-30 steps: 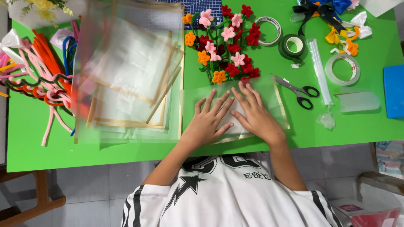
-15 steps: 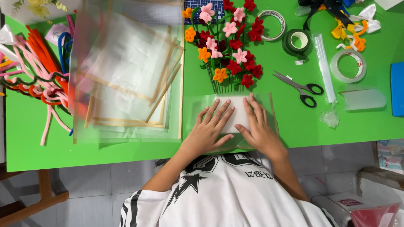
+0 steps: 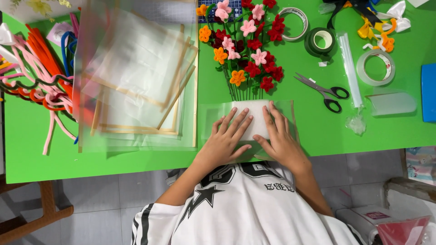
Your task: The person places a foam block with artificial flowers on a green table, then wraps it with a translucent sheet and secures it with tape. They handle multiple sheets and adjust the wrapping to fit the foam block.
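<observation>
A bunch of small pipe-cleaner flowers (image 3: 247,47) in red, pink and orange lies on the green table (image 3: 36,154), stems pointing toward me. The stem ends are covered by a folded clear wrapping sheet with a white inner layer (image 3: 258,111). My left hand (image 3: 227,138) lies flat on the sheet's left half, fingers spread. My right hand (image 3: 279,136) presses flat on its right half. Both hands touch the sheet and neither grips anything.
A stack of clear and white wrapping sheets (image 3: 136,81) lies to the left. Coloured pipe cleaners (image 3: 41,86) are at the far left. Scissors (image 3: 324,90), tape rolls (image 3: 376,68), a green tape roll (image 3: 321,41) and a clear tube (image 3: 350,68) lie to the right.
Both hands have slid together over the clear sheet near the table's edge, smoothing it over the flower stems. The view has shifted slightly.
</observation>
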